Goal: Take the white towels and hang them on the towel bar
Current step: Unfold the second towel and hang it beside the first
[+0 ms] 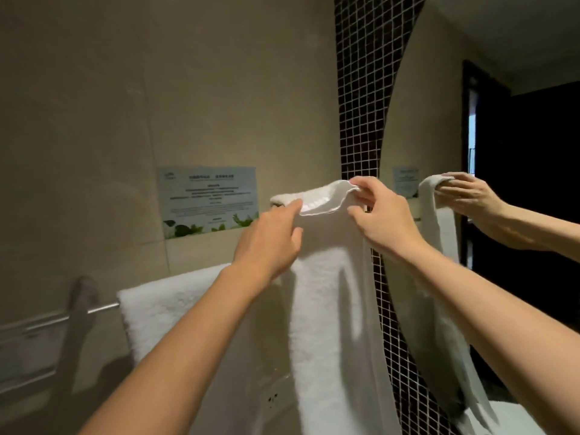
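My left grip (270, 240) and right grip (383, 218) pinch the towel (326, 277) by its top edge; next, drape it over the bar (103, 307) below-left.

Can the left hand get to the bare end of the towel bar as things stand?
Probably yes: the bare end of the towel bar sits below-left of the left hand with nothing between. But that hand is busy at the top edge of the raised towel, so it isn't free.
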Motion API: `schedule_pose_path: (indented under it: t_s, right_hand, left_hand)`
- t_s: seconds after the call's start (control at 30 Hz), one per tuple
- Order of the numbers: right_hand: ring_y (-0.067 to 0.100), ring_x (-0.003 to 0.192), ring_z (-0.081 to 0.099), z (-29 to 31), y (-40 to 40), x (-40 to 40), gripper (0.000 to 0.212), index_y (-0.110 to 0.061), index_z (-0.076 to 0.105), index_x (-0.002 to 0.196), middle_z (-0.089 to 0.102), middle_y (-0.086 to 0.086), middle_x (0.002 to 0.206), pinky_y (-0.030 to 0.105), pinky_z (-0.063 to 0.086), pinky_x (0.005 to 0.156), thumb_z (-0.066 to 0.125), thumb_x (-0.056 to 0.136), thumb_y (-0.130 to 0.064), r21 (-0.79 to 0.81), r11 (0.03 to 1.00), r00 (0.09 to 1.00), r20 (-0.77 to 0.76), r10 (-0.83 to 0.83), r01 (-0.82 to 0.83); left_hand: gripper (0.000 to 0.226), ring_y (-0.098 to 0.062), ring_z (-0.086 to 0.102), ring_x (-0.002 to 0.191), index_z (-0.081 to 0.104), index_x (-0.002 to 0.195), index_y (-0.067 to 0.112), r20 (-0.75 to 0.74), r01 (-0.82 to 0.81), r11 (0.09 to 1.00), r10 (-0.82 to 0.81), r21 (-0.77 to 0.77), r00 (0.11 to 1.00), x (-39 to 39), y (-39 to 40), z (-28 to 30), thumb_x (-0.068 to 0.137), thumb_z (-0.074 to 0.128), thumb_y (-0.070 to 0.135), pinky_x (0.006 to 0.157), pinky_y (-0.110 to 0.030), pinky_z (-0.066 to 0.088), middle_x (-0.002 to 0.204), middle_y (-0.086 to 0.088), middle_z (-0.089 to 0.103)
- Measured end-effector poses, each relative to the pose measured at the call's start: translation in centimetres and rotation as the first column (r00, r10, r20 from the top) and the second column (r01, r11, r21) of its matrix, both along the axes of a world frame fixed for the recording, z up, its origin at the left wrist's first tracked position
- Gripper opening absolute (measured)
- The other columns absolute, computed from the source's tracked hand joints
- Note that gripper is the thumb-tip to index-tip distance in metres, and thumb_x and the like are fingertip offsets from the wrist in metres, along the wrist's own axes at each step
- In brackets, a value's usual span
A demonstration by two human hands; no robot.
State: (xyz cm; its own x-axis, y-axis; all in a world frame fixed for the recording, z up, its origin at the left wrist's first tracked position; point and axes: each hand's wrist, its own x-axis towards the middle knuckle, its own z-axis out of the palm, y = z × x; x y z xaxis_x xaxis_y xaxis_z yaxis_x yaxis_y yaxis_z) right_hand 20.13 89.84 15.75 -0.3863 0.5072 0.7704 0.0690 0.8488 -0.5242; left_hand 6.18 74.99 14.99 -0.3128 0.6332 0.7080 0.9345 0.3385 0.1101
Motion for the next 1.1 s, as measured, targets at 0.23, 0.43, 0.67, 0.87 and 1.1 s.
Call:
schedule_pose_path:
  t_s: [0.23,0.43,0.67,0.87,1.1]
  right_hand:
    - [0.026,0.136,0.049,-3.5,2.7,-7.9,0.074,-0.022,0.030,0.154,0.048,0.004,0.153,0.040,0.041,0.110,0.064,0.088,-0.030,0.032,0.992,0.931,0.349,0.107,-0.126]
    - [0.044,0.117,0.059,-5.7,4.0,-12.1,0.042,-0.018,0.044,0.141,0.060,0.020,0.137,0.048,0.047,0.097,0.031,0.103,-0.030,0.123,0.988,0.877,0.479,0.029,-0.099]
    - [0.029,0.106,0.062,-5.1,4.8,-12.0,0.040,-0.018,0.059,0.114,0.064,0.006,0.115,0.042,0.049,0.088,0.058,0.089,-0.050,0.127,0.991,0.940,0.329,-0.086,0.046]
    - [0.024,0.081,0.057,-6.1,4.7,-10.8,0.042,-0.022,0.058,0.060,0.062,0.001,0.078,0.038,0.045,0.072,0.057,0.090,-0.051,0.140,0.989,0.981,0.178,-0.071,0.046]
    - [0.013,0.092,0.066,-12.6,5.7,-7.7,0.030,-0.017,0.063,0.118,0.070,-0.002,0.097,0.023,0.049,0.076,0.072,0.089,-0.020,-0.568,0.770,0.954,-0.232,0.187,-0.290]
  left_hand:
    - [0.084,-0.035,0.026,0.143,0.021,0.155,0.011,-0.300,-0.336,0.862,0.228,-0.380,0.926,-3.0,1.2,-3.0,0.091,0.050,0.058,0.120,-0.046,0.017,0.153,-0.018,0.038]
    - [0.065,-0.036,0.051,0.123,0.037,0.143,0.016,-0.324,-0.486,0.763,0.373,-0.426,0.869,-3.4,2.0,-4.6,0.095,0.039,0.060,0.103,-0.047,0.034,0.139,-0.017,0.054]
    - [0.025,-0.027,0.059,0.092,0.051,0.106,0.020,-0.452,-0.368,0.909,0.249,-0.197,0.857,-3.5,2.4,-4.1,0.085,0.063,0.015,0.074,-0.036,0.039,0.104,-0.004,0.063]
    - [0.006,-0.026,0.064,0.089,0.067,0.094,0.021,-0.293,-0.208,0.970,0.164,-0.127,0.942,-4.3,2.6,-3.6,0.089,0.064,0.020,0.077,-0.039,0.052,0.093,0.000,0.068]
    - [0.007,-0.017,0.066,0.089,0.072,0.089,0.028,0.010,-0.165,0.983,0.166,-0.077,0.986,-5.1,2.5,-2.8,0.084,0.070,0.032,0.077,-0.037,0.056,0.090,0.008,0.073]
